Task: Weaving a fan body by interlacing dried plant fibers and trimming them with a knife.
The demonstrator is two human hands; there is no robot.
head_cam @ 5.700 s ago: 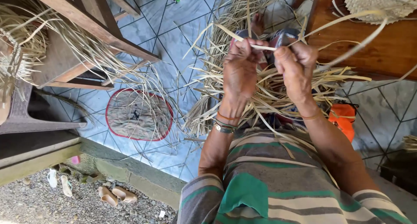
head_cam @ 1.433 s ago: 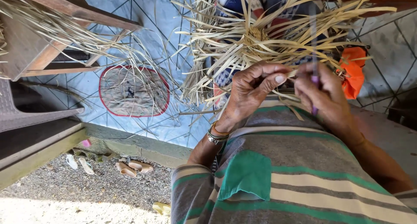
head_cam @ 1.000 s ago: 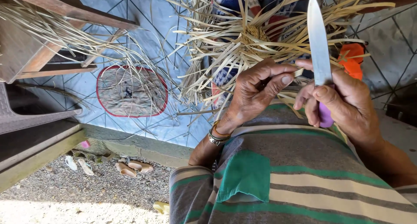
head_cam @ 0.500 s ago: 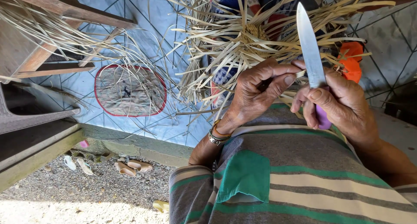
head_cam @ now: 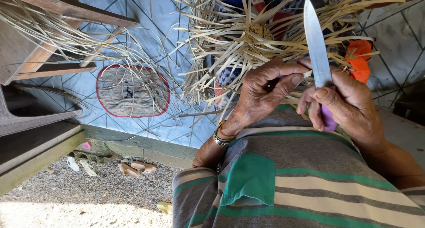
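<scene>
My right hand (head_cam: 343, 102) grips a knife (head_cam: 317, 46) by its purple handle, the long steel blade pointing up and away from me. My left hand (head_cam: 265, 93) is curled beside the blade, its thumb and fingers pinching a thin pale straw strip right at the blade's base. Just beyond both hands lies a half-woven straw piece (head_cam: 261, 33) with a tight woven centre and many loose strips fanning outward. A metal bracelet sits on my left wrist.
A small oval mat (head_cam: 133, 93) with a red border lies on the blue tiled floor (head_cam: 146, 11). Loose straw drapes over a wooden bench (head_cam: 48, 38) at the left. An orange object (head_cam: 361, 60) sits at the right. Gravel lies below a concrete step (head_cam: 133, 141).
Earlier both hands pulled a strip taut higher up. In the last second my right hand raised the knife blade upright; it has shifted slightly left, and my left hand stays pinched at it.
</scene>
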